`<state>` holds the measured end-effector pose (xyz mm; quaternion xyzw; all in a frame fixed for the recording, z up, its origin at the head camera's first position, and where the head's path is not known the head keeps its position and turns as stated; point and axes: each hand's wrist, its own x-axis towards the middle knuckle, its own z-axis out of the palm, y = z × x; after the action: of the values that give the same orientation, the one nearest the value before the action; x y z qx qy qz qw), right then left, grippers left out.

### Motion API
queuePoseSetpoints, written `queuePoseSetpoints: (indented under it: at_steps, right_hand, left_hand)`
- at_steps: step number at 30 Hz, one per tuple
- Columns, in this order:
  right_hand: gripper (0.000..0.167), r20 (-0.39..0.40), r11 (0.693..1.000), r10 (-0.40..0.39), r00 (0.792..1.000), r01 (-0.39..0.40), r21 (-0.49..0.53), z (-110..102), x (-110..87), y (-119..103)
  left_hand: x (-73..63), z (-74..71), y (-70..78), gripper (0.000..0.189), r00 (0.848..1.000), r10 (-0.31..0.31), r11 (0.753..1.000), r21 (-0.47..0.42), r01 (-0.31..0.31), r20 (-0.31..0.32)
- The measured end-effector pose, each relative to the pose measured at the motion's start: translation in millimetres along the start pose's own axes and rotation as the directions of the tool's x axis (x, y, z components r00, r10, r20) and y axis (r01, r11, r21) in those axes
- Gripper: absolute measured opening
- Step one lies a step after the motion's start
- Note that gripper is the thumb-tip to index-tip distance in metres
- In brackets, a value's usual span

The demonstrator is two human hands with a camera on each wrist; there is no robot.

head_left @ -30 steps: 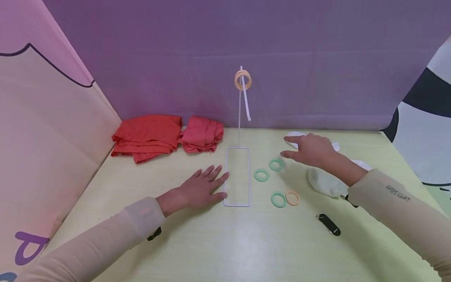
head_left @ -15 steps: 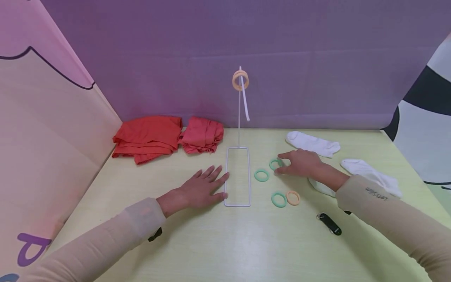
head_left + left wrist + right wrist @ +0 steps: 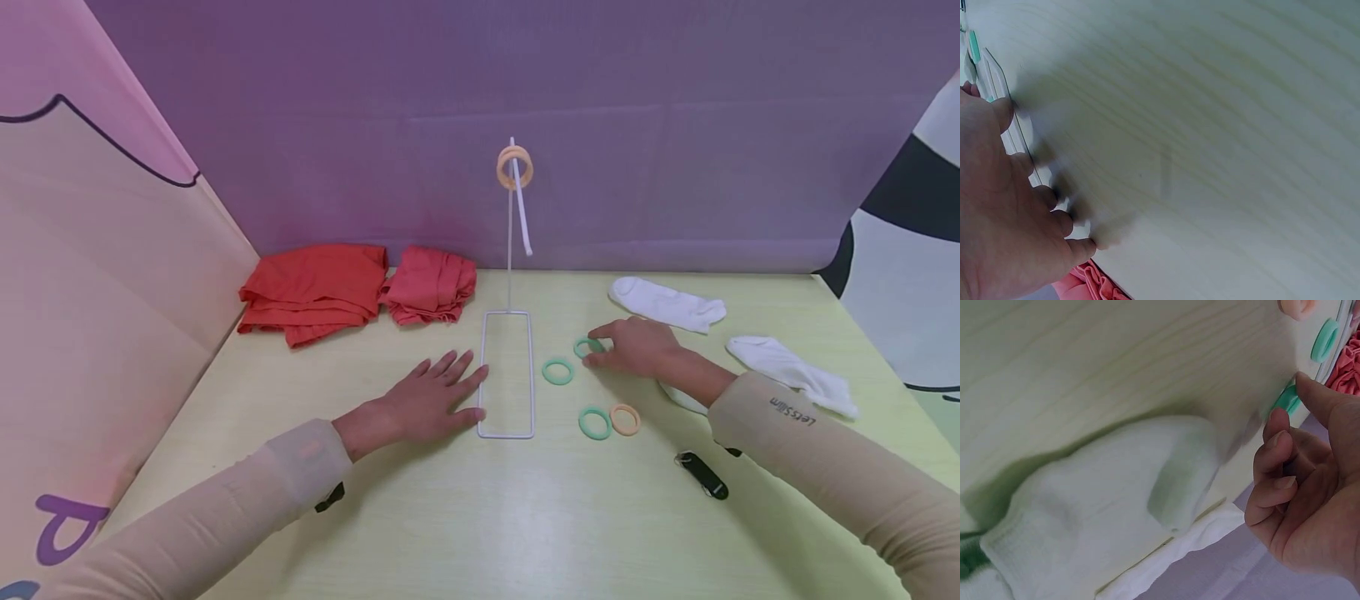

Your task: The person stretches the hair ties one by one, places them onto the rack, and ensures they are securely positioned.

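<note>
My right hand [image 3: 637, 347] reaches over the table, thumb and index finger pinching the right edge of a green ring [image 3: 578, 348] that lies on the tabletop. In the right wrist view those fingertips meet the green ring [image 3: 1286, 400], while the other fingers curl inward. My left hand [image 3: 422, 406] lies palm down with fingers spread, its fingertips on the left side of the white wire stand's base [image 3: 532, 375]. Two orange rings [image 3: 501, 169] hang on the stand's upper arm. Two more green rings [image 3: 558, 382] and one orange ring [image 3: 625, 432] lie right of the base.
Folded red cloth [image 3: 315, 287] and a smaller pinkish-red cloth [image 3: 431, 283] lie at the back left. White socks [image 3: 667, 304] are at the right, one partly hidden under the right forearm. A black key fob [image 3: 705, 477] lies nearer the front. A purple backdrop rises behind.
My right hand has moved left and down from above the white sock to the far green ring, its thumb and finger now at the ring's edge. My left hand stays in place.
</note>
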<state>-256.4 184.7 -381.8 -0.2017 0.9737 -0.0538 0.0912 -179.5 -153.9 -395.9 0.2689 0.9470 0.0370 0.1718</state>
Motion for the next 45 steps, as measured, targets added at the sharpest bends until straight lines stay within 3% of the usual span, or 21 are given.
queuePoseSetpoints:
  at_steps: [10,19,25,29,31,33,37,40,45]
  right_hand:
    - [0.044,-0.047,0.999,-0.026,0.999,0.027,0.025,3.5,-0.8,-2.5]
    - [0.04,-0.148,0.998,-0.057,0.987,0.057,0.002,9.1,-2.5,-2.3]
    - [0.039,-0.23,0.998,-0.045,0.972,0.054,0.031,-9.1,-14.6,-8.9]
    - [0.037,-0.337,0.994,-0.064,0.939,0.089,0.06,-28.0,-26.2,-18.0]
    - [0.035,-0.424,0.989,-0.101,0.9,0.137,0.055,-38.3,-33.5,-23.8]
    - [0.032,-0.528,0.979,-0.153,0.835,0.199,0.032,-47.8,-41.3,-29.7]
    - [0.028,-0.716,0.942,-0.281,0.639,0.326,-0.078,-67.0,-56.5,-44.6]
    - [0.028,-0.788,0.914,-0.351,0.506,0.37,-0.17,-81.2,-68.8,-58.4]
    - [0.032,-0.825,0.873,-0.436,0.361,0.393,-0.289,-102.4,-91.5,-82.6]
  left_hand:
    - [-1.7,-1.7,1.2,0.073,1.0,0.001,1.0,-0.004,-0.001,-0.001]
    - [-1.0,-1.5,1.8,0.073,1.0,-0.003,1.0,0.002,0.003,0.002]
    - [-1.1,-1.9,1.4,0.073,1.0,0.0,1.0,-0.002,0.0,0.002]
    - [-0.9,-1.7,0.5,0.073,1.0,0.001,1.0,-0.004,-0.001,0.003]
    - [-0.8,-1.9,0.2,0.073,1.0,-0.001,1.0,-0.008,0.001,0.006]
    - [-0.5,-2.2,-0.2,0.073,1.0,-0.002,1.0,-0.01,0.002,0.006]
    - [-0.2,-3.1,0.1,0.074,1.0,-0.008,1.0,-0.011,0.009,0.013]
    - [-0.3,-3.5,0.8,0.074,1.0,-0.008,1.0,-0.014,0.008,0.016]
    - [-0.8,-3.5,1.5,0.073,1.0,-0.004,1.0,-0.017,0.004,0.009]
